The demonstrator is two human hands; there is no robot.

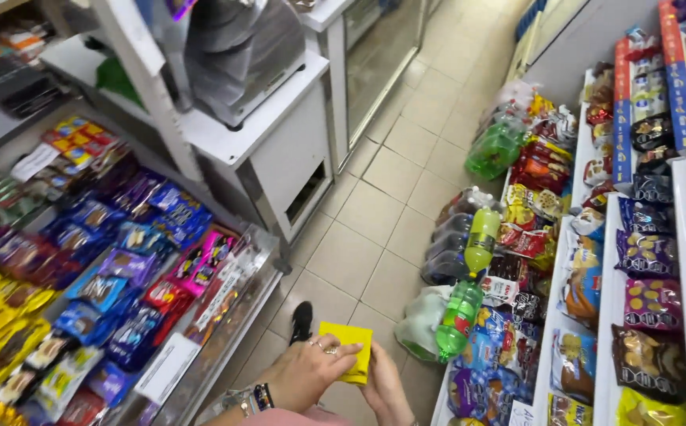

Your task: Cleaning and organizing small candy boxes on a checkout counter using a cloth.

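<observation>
A small yellow cloth (351, 347) is held low in the middle of the view, folded flat. My left hand (307, 371), with rings and a beaded bracelet at the wrist, lies over its left side. My right hand (386, 388) supports it from below on the right. Both hands grip the cloth above the tiled floor (374, 213), between two shop shelves. A black shoe (301, 322) shows just beyond my left hand.
A slanted candy display (114, 276) full of coloured bars runs along the left. Snack shelves (635, 268) with bags stand on the right, with drink bottles (469, 252) stacked on the floor before them. A white counter (272, 134) with a covered machine is ahead.
</observation>
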